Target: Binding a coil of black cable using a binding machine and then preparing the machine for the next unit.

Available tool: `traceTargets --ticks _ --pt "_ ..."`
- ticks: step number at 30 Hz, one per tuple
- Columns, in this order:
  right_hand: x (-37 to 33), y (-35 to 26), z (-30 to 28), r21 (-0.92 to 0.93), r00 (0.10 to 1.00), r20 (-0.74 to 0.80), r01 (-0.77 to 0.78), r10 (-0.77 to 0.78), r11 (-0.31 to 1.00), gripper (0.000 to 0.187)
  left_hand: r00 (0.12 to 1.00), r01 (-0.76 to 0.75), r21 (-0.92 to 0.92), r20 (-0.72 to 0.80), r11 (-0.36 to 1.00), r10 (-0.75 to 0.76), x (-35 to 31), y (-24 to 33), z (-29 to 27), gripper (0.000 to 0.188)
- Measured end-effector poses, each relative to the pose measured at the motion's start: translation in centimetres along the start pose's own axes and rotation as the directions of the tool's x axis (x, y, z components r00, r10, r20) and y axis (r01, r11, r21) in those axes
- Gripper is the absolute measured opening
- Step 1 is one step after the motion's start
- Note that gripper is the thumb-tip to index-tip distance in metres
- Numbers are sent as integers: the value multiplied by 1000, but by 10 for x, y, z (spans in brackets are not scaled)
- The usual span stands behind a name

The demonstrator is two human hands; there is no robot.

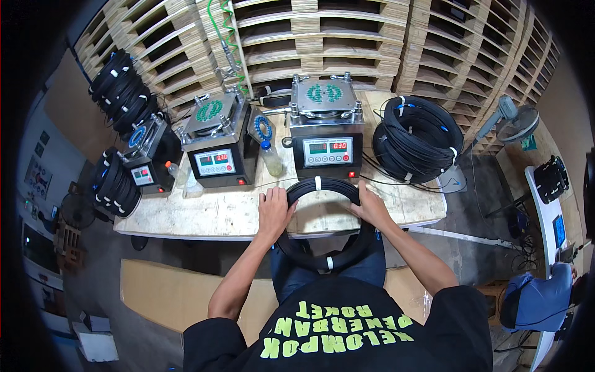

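A coil of black cable [299, 253], bound with white ties, leans over the front edge of the wooden table and down onto my lap. My left hand [274, 214] grips its left side, fingers wrapped round the strands. On the opposite side my right hand [372, 208] is closed round the same coil. Just beyond the coil stands the nearest benchtop machine [327, 152], with a lit display panel and a metal plate on top carrying green fittings. A bottle with a blue cap [271, 160] is beside that machine, past my left hand.
The table [409, 208] also bears a second machine [217, 146], a smaller one [145, 158] and a large stack of black cable coils [418, 139]. More coils [121, 93] are piled at left. Wooden pallets [322, 37] rise behind. A person in blue [539, 296] sits far right.
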State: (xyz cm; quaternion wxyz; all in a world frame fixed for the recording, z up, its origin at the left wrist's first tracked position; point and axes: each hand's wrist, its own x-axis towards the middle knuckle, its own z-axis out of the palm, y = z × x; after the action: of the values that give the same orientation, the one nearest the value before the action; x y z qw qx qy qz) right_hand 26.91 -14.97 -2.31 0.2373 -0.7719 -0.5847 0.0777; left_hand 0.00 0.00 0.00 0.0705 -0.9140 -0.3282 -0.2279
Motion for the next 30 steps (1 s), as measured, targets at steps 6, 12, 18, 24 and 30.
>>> traceTargets --ticks 6,12,18,24,30 --pt "-26 -50 -41 -16 992 -45 116 -117 993 57 986 54 -12 -156 998 -55 -40 -1 -54 41" --pt "22 -134 -90 -76 867 -345 357 -361 931 49 889 56 -237 -429 970 -156 -23 -48 -128 48" --pt "112 -218 -92 114 780 -432 545 -452 831 57 850 203 -298 -419 933 -319 13 -132 -193 42" --pt "210 -273 -79 183 836 -277 529 -473 829 59 871 336 -190 -311 923 -381 67 -212 -243 43" --pt "292 -300 -48 398 900 -79 423 -428 814 64 914 352 -192 -140 916 -381 120 -308 -222 49"
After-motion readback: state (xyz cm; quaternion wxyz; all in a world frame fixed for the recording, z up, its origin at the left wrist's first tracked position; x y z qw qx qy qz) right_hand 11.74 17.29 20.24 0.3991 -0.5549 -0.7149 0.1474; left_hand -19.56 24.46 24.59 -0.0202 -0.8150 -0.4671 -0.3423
